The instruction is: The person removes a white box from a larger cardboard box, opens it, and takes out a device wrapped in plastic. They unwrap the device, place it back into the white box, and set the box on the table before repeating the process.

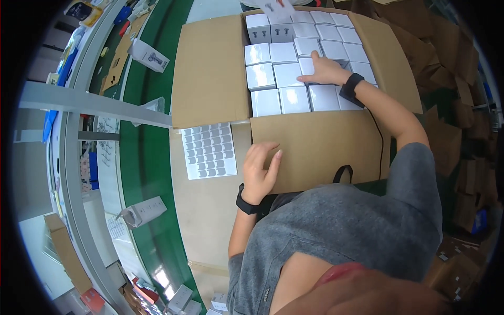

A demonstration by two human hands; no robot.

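A large open carton [210,73] stands in front of me, filled with rows of small white boxes [283,53]. My right hand [326,72] reaches into it from the right. Its thumb and forefinger span one white box [306,65] in the middle of the rows; the other fingers are partly hidden. My left hand [261,169] rests by the left end of the carton's near flap [320,149], thumb apart from the fingers, with nothing visible in it. Left of that hand lies a white sheet of grey labels [210,151], some spots bare.
A green conveyor belt [152,181] runs along the left, with a white box [149,55] and another open white box [144,211] on it. A grey metal bar [105,102] crosses there. Brown cartons [441,131] crowd the right. Another person's white box [277,8] shows at the far edge.
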